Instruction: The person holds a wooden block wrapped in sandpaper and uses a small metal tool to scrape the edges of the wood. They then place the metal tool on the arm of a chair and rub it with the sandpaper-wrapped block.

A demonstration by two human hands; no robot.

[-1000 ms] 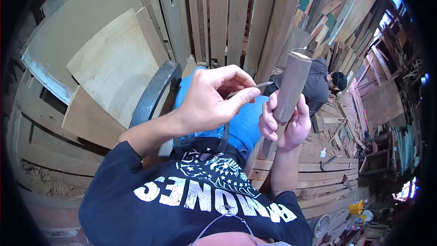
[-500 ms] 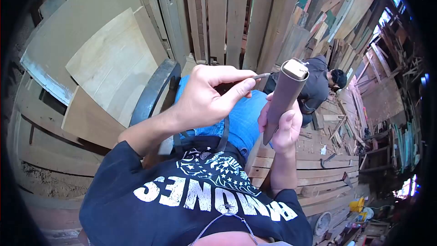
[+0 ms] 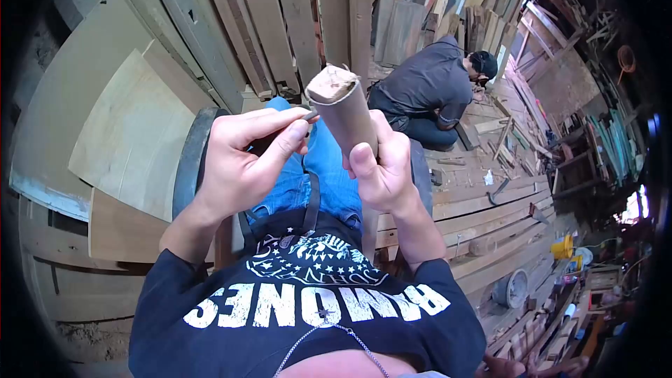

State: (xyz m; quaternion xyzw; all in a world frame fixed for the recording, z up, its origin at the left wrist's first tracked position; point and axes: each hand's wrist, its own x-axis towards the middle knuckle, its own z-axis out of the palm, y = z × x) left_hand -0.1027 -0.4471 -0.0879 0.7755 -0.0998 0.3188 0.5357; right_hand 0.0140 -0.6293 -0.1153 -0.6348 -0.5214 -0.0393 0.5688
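"Over the jeans [image 3: 337, 183], what's held?"
"A smooth brown rod [image 3: 348, 120] (rough, pale end), gripped by the right hand [image 3: 386, 168]; the left hand [image 3: 246, 157] pinches a grey stick [image 3: 311, 116]."
"Changed?"
"The end shows more than a second ago."

Pale panel [image 3: 126, 143] at left of frame, overlapping bigger panel [image 3: 59, 115] behind. Dark chair arm [image 3: 191, 161] just right of these. Boards [image 3: 248, 14] stand side by side, top centre-left; more lumber [image 3: 409, 24] leaning, top centre-right. Co-worker [image 3: 427, 84], dark cap [image 3: 484, 64], bent low, right of centre. Scraps [image 3: 505, 133] on floor beside. Orange coil [image 3: 626, 59] upper right. Planks [image 3: 483, 220] laid lengthwise, centre right. Grey bucket [image 3: 516, 287], yellow pail [image 3: 562, 246] lower right, near each other.
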